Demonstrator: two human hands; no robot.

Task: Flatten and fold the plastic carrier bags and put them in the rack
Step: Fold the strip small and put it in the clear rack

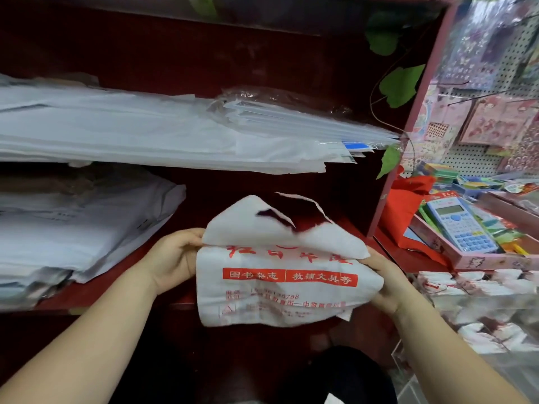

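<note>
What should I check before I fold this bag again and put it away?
1. Both hands hold the bag: left hand grips its left edge, right hand its right edge. Ok.
2. Bag flat: it is wrinkled. Not ok.
3. Top flap pressed down: it puffs up, loose. Not ok.
4. Room on the shelf beside the white stack: bare board shows. Ok.
5. Tears in the bag: cannot tell.
</note>
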